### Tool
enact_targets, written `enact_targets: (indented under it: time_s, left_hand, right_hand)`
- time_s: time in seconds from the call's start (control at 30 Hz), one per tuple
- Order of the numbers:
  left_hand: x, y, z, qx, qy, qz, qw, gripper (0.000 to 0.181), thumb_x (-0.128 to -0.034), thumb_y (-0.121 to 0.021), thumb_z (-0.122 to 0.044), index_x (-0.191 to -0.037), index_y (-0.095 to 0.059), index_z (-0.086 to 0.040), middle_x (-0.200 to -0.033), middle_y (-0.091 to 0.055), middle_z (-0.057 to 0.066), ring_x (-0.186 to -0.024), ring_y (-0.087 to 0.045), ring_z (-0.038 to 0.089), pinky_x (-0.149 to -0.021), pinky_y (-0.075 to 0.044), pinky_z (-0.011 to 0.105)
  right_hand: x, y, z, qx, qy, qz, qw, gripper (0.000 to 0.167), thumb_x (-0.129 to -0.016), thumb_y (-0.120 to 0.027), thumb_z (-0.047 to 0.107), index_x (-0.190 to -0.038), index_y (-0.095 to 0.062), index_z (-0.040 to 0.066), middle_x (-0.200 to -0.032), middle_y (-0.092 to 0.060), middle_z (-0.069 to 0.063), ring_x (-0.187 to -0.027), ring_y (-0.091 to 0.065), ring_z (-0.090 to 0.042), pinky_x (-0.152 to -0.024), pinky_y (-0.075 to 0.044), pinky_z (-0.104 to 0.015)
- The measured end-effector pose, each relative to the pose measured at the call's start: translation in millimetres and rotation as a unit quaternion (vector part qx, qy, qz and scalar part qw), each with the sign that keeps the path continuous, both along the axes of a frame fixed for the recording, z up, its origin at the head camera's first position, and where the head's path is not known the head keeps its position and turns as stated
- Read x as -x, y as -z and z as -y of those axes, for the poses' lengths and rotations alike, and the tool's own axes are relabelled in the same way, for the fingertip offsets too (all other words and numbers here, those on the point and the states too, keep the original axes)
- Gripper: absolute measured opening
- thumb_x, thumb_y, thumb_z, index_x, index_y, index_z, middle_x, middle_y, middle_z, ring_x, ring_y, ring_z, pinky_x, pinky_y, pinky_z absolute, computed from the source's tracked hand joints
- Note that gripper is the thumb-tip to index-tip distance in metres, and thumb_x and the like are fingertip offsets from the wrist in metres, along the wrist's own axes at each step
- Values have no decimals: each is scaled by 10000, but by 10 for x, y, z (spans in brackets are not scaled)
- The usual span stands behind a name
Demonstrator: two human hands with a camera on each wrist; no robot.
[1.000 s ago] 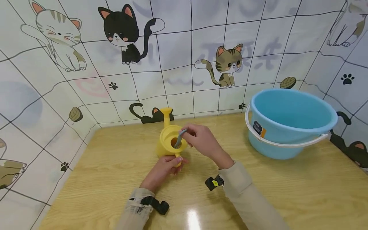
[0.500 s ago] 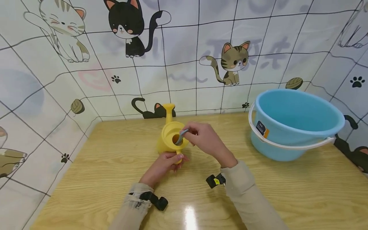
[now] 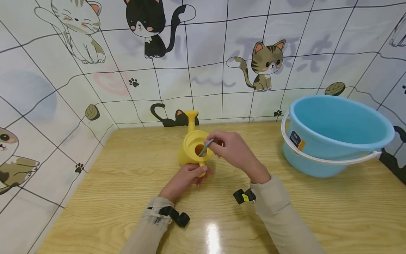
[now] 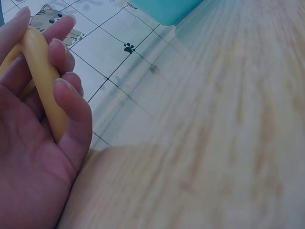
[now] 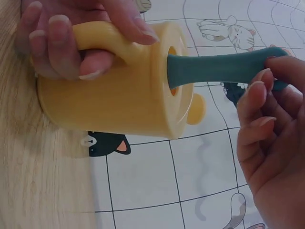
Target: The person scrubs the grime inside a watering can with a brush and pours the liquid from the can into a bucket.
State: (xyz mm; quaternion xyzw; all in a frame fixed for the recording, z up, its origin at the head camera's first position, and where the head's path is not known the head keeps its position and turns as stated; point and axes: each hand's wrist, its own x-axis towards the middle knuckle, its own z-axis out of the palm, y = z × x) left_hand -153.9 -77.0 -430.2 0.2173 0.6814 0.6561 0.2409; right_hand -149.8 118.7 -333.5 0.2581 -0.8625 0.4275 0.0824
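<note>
A yellow watering can [image 3: 185, 152] stands on the table, its spout pointing to the wall. My left hand [image 3: 187, 177] grips the can's handle [image 4: 45, 81], fingers curled round it in the left wrist view. Between thumb and fingertips, my right hand [image 3: 234, 151] pinches the end of a blue-green utensil handle [image 5: 214, 67]. The utensil slants down through the round opening in the can's top. Its lower end is inside the can, so I cannot tell if it is a spoon or a fork.
To the right stands a light blue bucket [image 3: 320, 160] with its white handle [image 3: 333, 162] hanging down in front. The wooden table [image 3: 133, 190] meets a wall covering [image 3: 209, 88] printed with cats and grid lines at the back and sides.
The head view has shifted, so everything sits a little further right and higher. The utensil stays in the can's opening with a slightly different tilt. Both hands keep their holds.
</note>
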Motion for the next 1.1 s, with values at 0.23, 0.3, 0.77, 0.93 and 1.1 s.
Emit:
enact_targets:
  time_s: [0.23,0.3,0.77,0.93,1.1]
  left_hand:
    - [6,-28,2,25,48,-29,10000,397,-905,-503,-343,-1031,-622,15,-761,-481,74,-693,-439,220,-565,-376,291]
    - [11,-30,1,57,22,-30,10000,396,-902,-504,-351,-1025,-626,5,-763,-482,67,-692,-442,214,-567,-380,293]
    - [101,210,7,7,-167,-98,9998,425,-894,-501,-390,-1013,-635,-4,-796,-521,61,-698,-458,176,-601,-404,288]
    - [105,221,19,29,-154,-434,9989,452,-902,-492,-384,-980,-613,44,-754,-517,74,-642,-459,189,-587,-412,296]
    - [111,221,21,407,-219,-807,9957,368,-914,-477,-361,-830,-577,-18,-699,-504,78,-603,-455,192,-568,-409,303]
  right_hand:
    - [6,-19,-57,-25,-205,14,9998,215,-875,-529,412,-868,-624,220,-567,-512,54,-484,-466,-107,-466,-404,-285]
    - [4,-25,-70,90,-389,200,9990,167,-883,-539,353,-869,-620,208,-581,-516,31,-504,-473,-118,-479,-412,-296]
    - [-124,-30,110,-1157,-1215,-79,9858,140,-810,-464,183,-835,-587,246,-709,-549,158,-574,-456,-70,-548,-406,-234]
    - [-160,-55,154,-1457,-1069,-706,9810,181,-841,-432,229,-871,-611,232,-695,-532,185,-557,-446,-34,-562,-401,-213]
    - [-176,-50,199,-1528,-1163,-941,9769,224,-873,-488,470,-852,-579,266,-650,-503,175,-558,-451,-3,-552,-395,-198]
